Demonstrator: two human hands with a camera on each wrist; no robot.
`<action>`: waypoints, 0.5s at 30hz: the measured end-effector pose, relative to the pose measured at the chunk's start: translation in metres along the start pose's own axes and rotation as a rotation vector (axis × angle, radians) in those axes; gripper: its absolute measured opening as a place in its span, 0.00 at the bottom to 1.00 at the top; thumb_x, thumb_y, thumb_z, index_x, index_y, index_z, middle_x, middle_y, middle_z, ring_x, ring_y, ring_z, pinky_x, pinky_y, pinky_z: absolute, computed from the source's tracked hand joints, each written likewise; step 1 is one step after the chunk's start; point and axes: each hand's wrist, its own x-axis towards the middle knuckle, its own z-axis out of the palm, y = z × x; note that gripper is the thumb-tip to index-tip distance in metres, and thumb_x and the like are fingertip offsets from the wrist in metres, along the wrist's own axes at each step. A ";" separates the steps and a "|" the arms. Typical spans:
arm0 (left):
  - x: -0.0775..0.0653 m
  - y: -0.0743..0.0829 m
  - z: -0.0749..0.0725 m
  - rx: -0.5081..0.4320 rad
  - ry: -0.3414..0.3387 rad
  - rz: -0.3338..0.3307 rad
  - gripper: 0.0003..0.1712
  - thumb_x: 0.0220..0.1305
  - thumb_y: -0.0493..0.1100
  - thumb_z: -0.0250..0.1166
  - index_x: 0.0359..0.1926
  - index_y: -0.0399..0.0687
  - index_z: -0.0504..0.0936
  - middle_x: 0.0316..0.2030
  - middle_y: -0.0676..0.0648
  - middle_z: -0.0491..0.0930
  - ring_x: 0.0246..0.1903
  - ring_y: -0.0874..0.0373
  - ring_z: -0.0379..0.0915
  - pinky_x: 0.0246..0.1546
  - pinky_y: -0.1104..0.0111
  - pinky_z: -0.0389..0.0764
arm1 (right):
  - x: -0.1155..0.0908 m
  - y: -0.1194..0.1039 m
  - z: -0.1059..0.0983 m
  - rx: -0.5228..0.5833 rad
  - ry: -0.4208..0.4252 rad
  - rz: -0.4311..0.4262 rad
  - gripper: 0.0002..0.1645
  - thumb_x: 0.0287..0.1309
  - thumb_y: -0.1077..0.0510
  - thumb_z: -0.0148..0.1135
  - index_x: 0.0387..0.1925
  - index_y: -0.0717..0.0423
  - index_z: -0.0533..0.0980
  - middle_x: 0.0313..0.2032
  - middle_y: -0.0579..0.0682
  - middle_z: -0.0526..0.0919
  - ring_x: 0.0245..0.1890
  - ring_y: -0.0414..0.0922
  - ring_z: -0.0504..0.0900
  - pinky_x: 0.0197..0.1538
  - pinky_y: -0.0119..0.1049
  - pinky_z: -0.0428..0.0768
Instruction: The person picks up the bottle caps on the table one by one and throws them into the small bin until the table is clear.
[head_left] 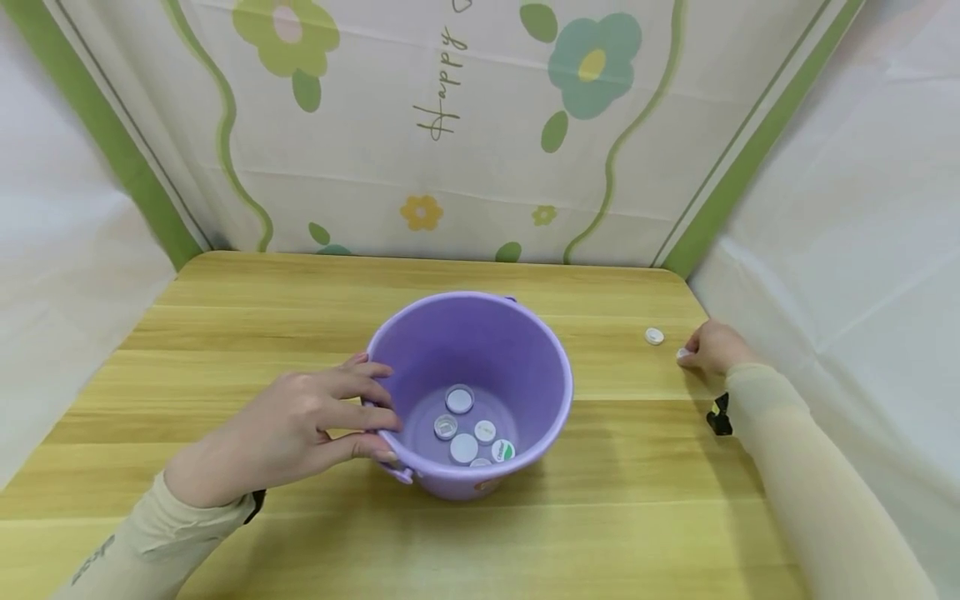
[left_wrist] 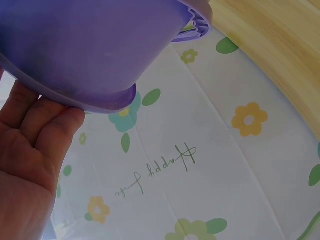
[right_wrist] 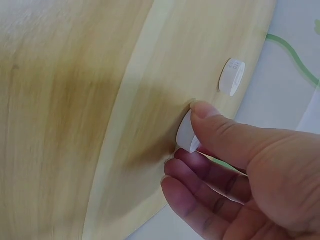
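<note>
A purple bucket [head_left: 468, 333] stands upright at the middle of the table, several round caps and discs lying on its floor, among them a plain white cap [head_left: 463, 449] and one with a green mark [head_left: 503, 451]. My left hand [head_left: 300, 425] holds its left rim, fingertips over the edge; the left wrist view shows those fingers [left_wrist: 50, 117] against the rim. Far to the right, my right hand [head_left: 717, 347] pinches a small white bottle cap [right_wrist: 187, 134] between thumb and fingers, close over the tabletop. Another white cap [head_left: 654, 336] lies just beyond it.
The wooden table [head_left: 225, 350] has rounded far corners. Behind it hangs a white curtain [head_left: 480, 183] printed with flowers, with more white sheeting [head_left: 847, 200] along the right. A handle lug [head_left: 403, 476] juts from the bucket's near left side.
</note>
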 end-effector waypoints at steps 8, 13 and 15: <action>0.000 0.000 0.000 0.003 0.000 -0.002 0.14 0.62 0.56 0.69 0.38 0.53 0.89 0.39 0.57 0.82 0.50 0.46 0.80 0.67 0.58 0.71 | -0.002 -0.001 -0.001 -0.007 -0.002 0.010 0.14 0.57 0.57 0.70 0.32 0.68 0.82 0.29 0.54 0.84 0.33 0.52 0.80 0.44 0.55 0.82; -0.001 0.000 0.000 0.005 0.001 -0.004 0.14 0.61 0.56 0.70 0.37 0.53 0.90 0.38 0.57 0.82 0.50 0.47 0.80 0.67 0.59 0.71 | -0.005 -0.003 -0.001 -0.007 -0.010 0.008 0.17 0.58 0.55 0.69 0.36 0.70 0.82 0.34 0.60 0.84 0.37 0.58 0.81 0.48 0.59 0.81; 0.000 0.000 0.000 0.003 0.000 -0.007 0.14 0.61 0.56 0.70 0.37 0.52 0.90 0.38 0.57 0.82 0.50 0.47 0.80 0.67 0.59 0.71 | -0.009 -0.007 -0.005 -0.005 0.011 -0.006 0.18 0.58 0.55 0.68 0.38 0.70 0.82 0.36 0.63 0.85 0.39 0.61 0.81 0.48 0.60 0.81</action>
